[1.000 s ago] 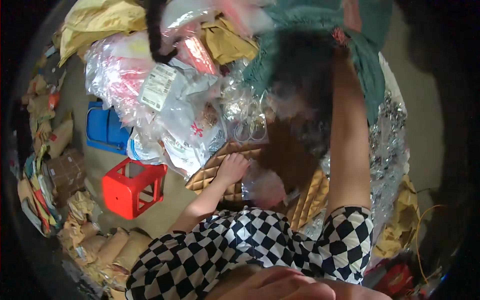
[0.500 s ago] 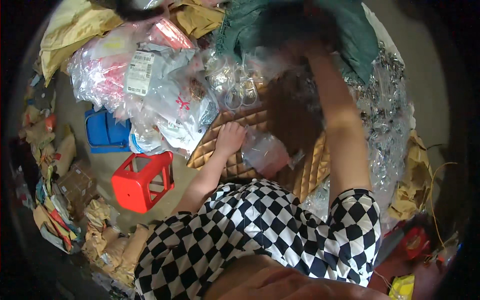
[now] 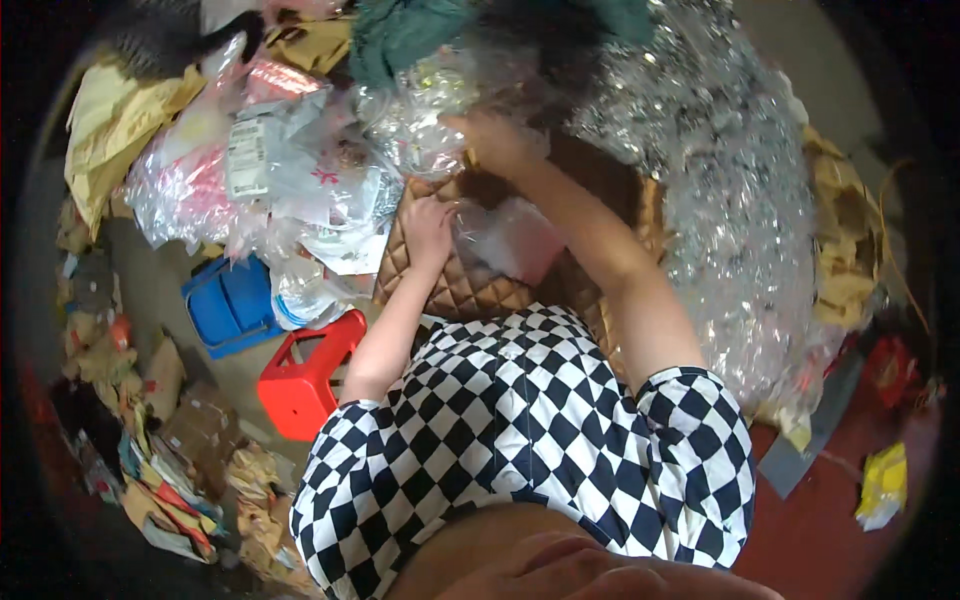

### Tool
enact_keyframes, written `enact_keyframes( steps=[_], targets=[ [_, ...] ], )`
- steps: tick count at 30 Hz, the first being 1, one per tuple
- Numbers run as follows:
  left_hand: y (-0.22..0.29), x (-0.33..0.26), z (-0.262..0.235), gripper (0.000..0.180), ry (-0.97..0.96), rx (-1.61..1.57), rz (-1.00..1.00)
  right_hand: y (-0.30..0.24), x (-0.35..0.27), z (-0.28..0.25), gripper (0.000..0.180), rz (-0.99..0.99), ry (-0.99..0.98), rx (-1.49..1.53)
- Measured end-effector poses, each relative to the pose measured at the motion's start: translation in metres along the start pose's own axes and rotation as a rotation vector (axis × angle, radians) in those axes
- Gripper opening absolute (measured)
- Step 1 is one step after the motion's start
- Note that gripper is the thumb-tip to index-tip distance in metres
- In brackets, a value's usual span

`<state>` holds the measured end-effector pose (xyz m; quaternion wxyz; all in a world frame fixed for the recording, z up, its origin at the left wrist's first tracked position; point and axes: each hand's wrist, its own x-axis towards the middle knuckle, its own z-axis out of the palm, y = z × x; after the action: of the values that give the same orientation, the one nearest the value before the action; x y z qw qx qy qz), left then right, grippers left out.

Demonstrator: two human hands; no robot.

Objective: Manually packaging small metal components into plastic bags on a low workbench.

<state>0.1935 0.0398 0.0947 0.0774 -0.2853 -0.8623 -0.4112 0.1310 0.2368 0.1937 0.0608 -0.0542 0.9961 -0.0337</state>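
Note:
My left hand (image 3: 428, 228) rests on a brown quilted mat (image 3: 480, 285) across my lap, fingers curled at the left edge of a clear plastic bag (image 3: 515, 240). The bag looks pinkish and lies flat; its contents are hard to make out. Farther forward, my right hand (image 3: 498, 143) reaches left over a heap of clear plastic packets (image 3: 425, 110). It is slightly blurred, with the forefinger stretched out and the thumb apart from it. Nothing is plainly seen in its grasp. A dark shadow covers part of the mat beyond the bag.
A big mound of shiny clear packets (image 3: 730, 210) fills the right side. Left lie a grey mailer bag (image 3: 290, 150), a blue plastic stool (image 3: 232, 305) and a red stool (image 3: 305, 380). Green cloth (image 3: 400, 40) is at the top; brown paper scraps (image 3: 260, 510) lie lower left.
My right hand has come back from the green cloth and swung left to the clear packets. The view has shifted, showing more of the right mound. My left hand stays by the bag.

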Motion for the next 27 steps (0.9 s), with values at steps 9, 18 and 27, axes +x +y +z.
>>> enact_keyframes(
  steps=[9,18,27],
  targets=[
    [0.045,-0.033,-0.064,0.032,-0.395,-0.332,-0.198,0.119,-0.242,0.057,0.041,0.853,0.476,0.573],
    [0.044,-0.031,-0.052,0.015,-0.454,-0.243,-0.065,0.104,-0.235,0.102,0.059,0.566,0.279,0.142],
    [0.07,-0.014,-0.083,0.048,-0.656,-0.027,-0.121,0.099,-0.139,0.066,0.063,0.306,0.516,0.753]
  ],
)
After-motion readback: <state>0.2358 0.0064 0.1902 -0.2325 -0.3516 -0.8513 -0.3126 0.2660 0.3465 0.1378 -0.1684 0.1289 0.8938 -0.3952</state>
